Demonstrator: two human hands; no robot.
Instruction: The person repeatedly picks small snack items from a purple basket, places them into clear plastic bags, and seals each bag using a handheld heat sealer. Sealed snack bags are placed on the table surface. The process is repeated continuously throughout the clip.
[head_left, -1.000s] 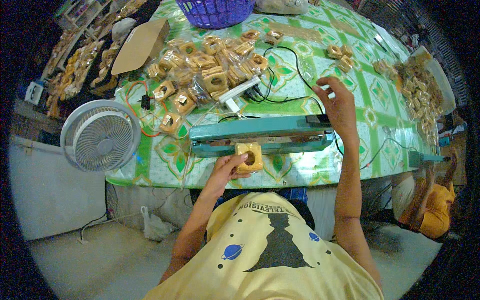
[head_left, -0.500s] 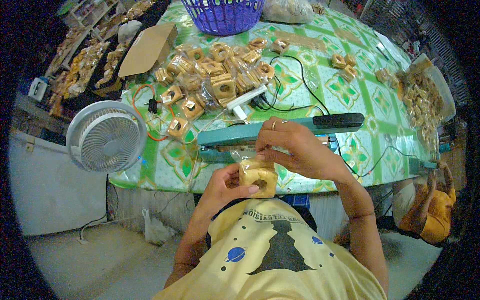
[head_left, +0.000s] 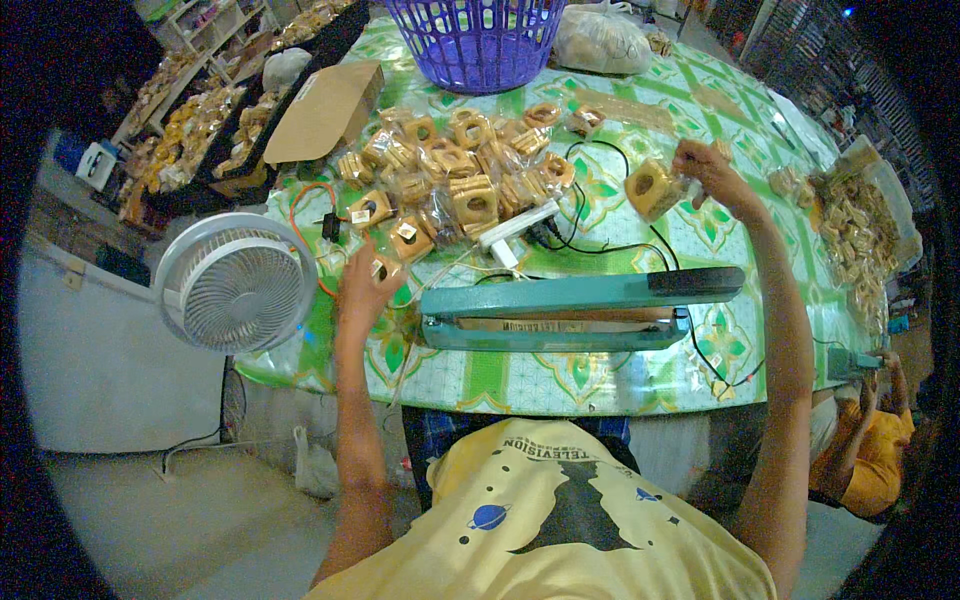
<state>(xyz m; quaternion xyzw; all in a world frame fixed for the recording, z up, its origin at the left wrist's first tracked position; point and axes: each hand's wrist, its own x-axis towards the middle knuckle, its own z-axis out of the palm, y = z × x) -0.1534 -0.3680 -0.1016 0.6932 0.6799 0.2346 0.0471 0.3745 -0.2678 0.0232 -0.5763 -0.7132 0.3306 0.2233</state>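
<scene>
Teal-bodied heat sealer (head_left: 580, 308) sits at the table (head_left: 520, 375) edge within easy reach, while the right hand (head_left: 708, 168) pinches a bagged ring pastry (head_left: 650, 190) aloft and left hand (head_left: 366, 290) fingers close on another packet (head_left: 385, 267).

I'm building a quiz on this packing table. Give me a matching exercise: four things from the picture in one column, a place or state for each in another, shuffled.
Things:
1. purple basket
2. white fan
3. teal heat sealer
4. bagged ring pastry

Places or states:
A. in the right hand, lifted over the table
B. at the table's left edge, near the left hand
C. at the far end of the table
D. lying across the table right in front of the person

Pairs: 1-C, 2-B, 3-D, 4-A
</scene>
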